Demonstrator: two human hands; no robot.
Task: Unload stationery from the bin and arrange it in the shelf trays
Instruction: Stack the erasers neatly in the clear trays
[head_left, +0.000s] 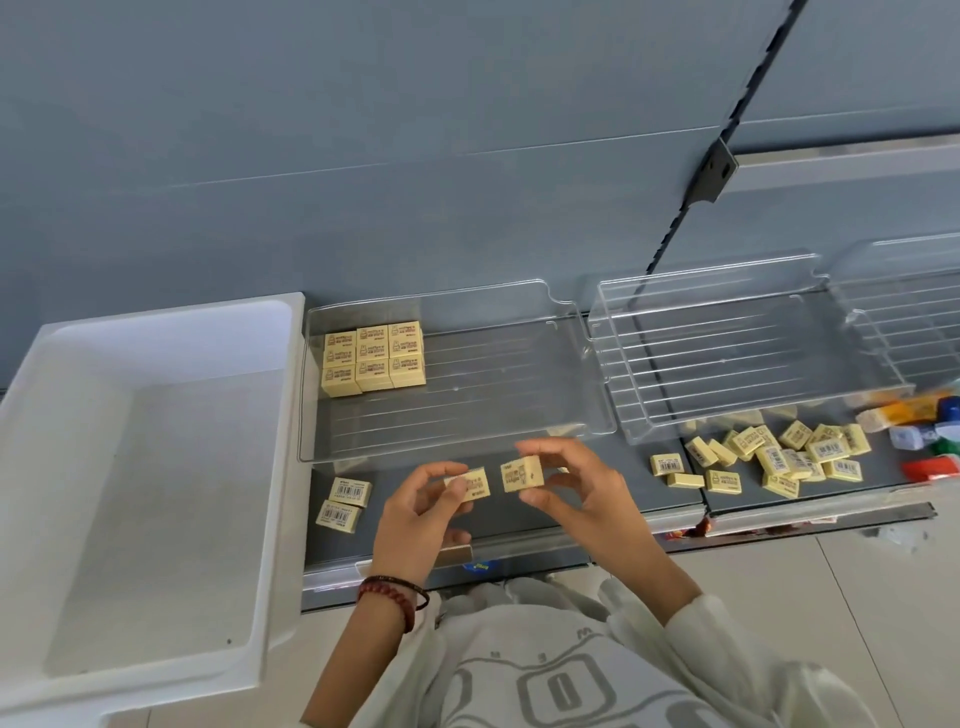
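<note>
My left hand (415, 512) pinches a pale yellow eraser (477, 491) and my right hand (576, 483) pinches another eraser (522, 474); both are held just in front of the clear shelf tray (457, 447). Several erasers (374, 358) stand in neat rows in that tray's back left corner. Two erasers (344, 504) lie on the grey shelf to the left of my hands. A loose heap of erasers (769, 457) lies on the shelf to the right. The white bin (156, 364) at the left holds nothing I can see.
A second clear tray (748, 415) sits to the right with nothing in it, and a third tray shows at the far right edge. Coloured stationery items (924, 431) lie at the right. The grey shelf's front edge (519, 558) runs just below my hands.
</note>
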